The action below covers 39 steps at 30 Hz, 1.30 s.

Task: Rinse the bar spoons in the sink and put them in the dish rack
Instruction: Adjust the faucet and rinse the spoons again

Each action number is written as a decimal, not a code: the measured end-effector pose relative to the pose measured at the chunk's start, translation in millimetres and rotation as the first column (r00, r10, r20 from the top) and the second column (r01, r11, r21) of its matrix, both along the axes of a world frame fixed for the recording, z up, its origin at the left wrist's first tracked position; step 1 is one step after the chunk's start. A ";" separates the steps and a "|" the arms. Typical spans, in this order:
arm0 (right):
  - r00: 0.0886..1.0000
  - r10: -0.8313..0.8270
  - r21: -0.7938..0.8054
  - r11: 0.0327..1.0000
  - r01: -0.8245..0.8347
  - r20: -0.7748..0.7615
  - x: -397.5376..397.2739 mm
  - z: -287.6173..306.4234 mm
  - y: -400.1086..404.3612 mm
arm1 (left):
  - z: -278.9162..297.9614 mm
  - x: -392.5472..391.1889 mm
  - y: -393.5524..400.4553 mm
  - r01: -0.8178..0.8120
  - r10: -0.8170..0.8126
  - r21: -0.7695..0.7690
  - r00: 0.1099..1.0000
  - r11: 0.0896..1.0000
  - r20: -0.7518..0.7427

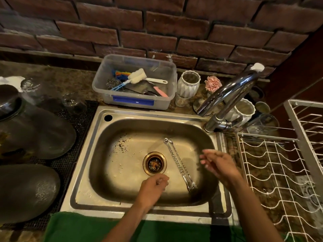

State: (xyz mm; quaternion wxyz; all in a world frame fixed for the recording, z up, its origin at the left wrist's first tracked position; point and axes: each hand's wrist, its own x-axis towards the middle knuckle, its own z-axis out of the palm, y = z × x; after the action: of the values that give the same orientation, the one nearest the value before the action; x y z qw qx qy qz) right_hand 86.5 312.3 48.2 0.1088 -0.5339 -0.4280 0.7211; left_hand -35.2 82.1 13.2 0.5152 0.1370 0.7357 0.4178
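Our left hand (153,186) hovers low over the sink's (97,130) near edge, fingers curled loosely together, clamped on nothing; our right hand (216,163) hangs by the right wall, fingers spread apart. Both bar spoons (180,165) lie side by side right of the drain (154,163): light, stiff, wet-slick; we judge mid-stem the best pinch
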 end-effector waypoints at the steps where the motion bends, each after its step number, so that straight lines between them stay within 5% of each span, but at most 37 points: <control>1: 0.999 0.037 -0.024 0.999 -0.037 0.010 0.9 -3.8 -1.8 | -3.4 -4.9 12.3 -0.027 0.027 -0.005 0.998 1.000 0.053; 13: 0.911 0.284 0.101 0.940 -0.326 0.299 -30.8 -70.1 -3.0 | -68.6 -20.1 119.9 -0.230 0.269 -0.178 0.934 0.957 0.237; 27: 0.789 0.314 0.042 0.918 -0.394 0.529 -42.8 -129.0 0.6 | -118.6 -27.0 152.4 -0.244 0.259 -0.261 0.966 0.934 0.025; 31: 0.695 0.414 0.018 0.852 -0.523 0.588 -47.0 -133.7 -0.7 | -121.7 -33.8 155.7 -0.302 0.329 -0.286 0.943 0.909 0.051; 39: 0.678 0.396 0.091 0.822 -0.562 0.619 -45.0 -148.1 -7.8 | -127.4 -34.8 166.9 -0.365 0.399 -0.311 0.916 0.877 0.051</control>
State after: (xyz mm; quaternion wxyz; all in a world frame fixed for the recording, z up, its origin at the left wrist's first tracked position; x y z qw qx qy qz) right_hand 41.6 304.5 -99.9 -0.1475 -0.5727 -0.6611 0.4617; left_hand -70.0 249.0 -114.2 0.4782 -0.1134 0.7717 0.4037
